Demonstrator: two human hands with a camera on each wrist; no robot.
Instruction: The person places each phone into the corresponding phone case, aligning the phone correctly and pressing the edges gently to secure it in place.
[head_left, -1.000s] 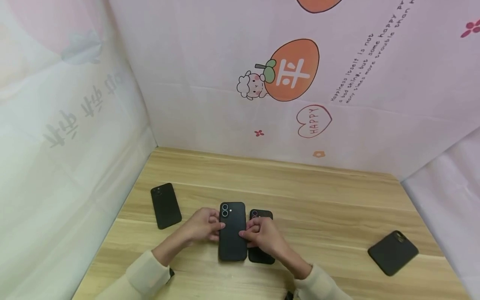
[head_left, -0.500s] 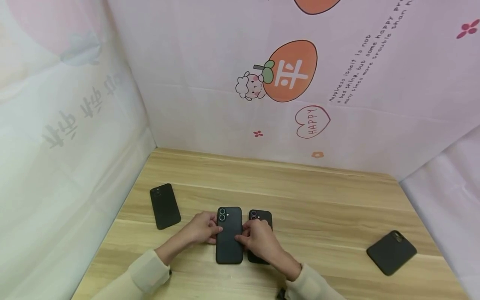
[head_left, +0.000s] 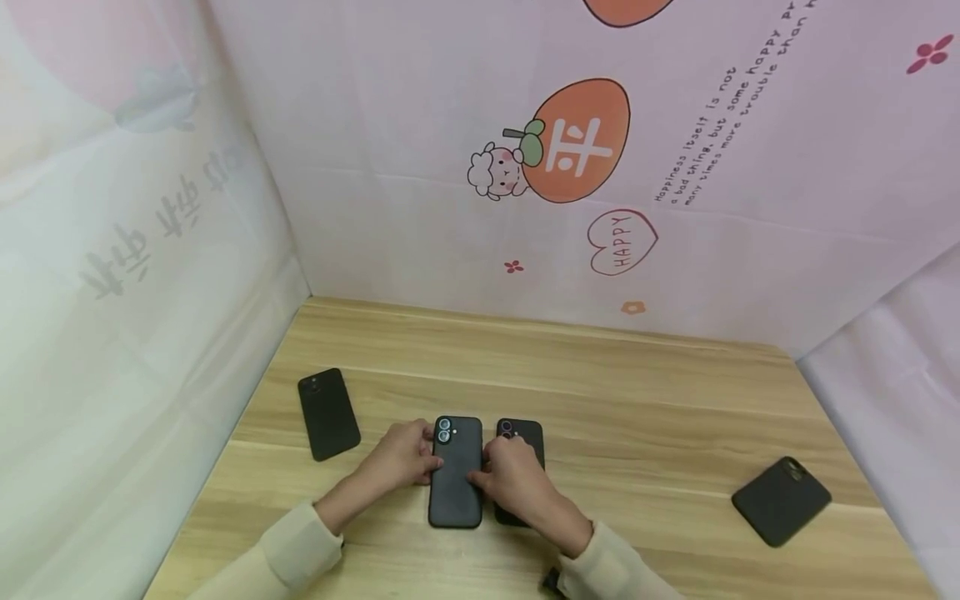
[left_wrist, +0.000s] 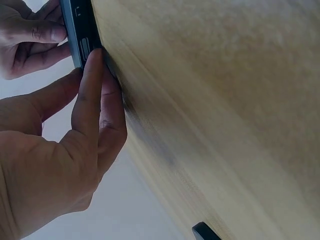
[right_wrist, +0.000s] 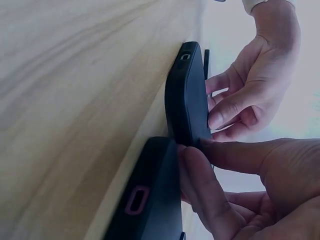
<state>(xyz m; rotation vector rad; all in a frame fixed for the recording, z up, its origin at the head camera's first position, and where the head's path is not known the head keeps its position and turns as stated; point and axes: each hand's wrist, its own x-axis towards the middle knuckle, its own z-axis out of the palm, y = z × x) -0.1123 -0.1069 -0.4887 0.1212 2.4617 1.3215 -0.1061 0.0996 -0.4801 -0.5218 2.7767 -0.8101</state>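
Clearly, the left hand (head_left: 403,457) pinches the near long edge of a black phone (head_left: 456,483), thumb at the back face and index finger along the side with the buttons; the gap between them is about the phone's thickness. The right hand (head_left: 517,477) pinches the opposite long edge, its thumb on the back and its other fingers bent in against the side. The phone thus sits between both sets of fingers, back up, its two ringed lenses just beyond the left fingertips. Whether its underside touches the desk (head_left: 637,408) I cannot tell.

Directly beneath the right fingers lies a second black phone (head_left: 531,432), partly covered by that hand and just beside the held one, so it takes up the space there; any contact with the hand is unclear. Beyond the left fingers, off to their left, a third black phone (head_left: 330,417) lies slightly turned. Well to the right of the right fingers rests a black case (head_left: 782,504), set at a slant. A printed cloth (head_left: 405,225) hangs behind the desk, ahead of the fingers.

Both forearms, in cream sleeves (head_left: 296,546), come in from the near side and angle inward toward the phone.
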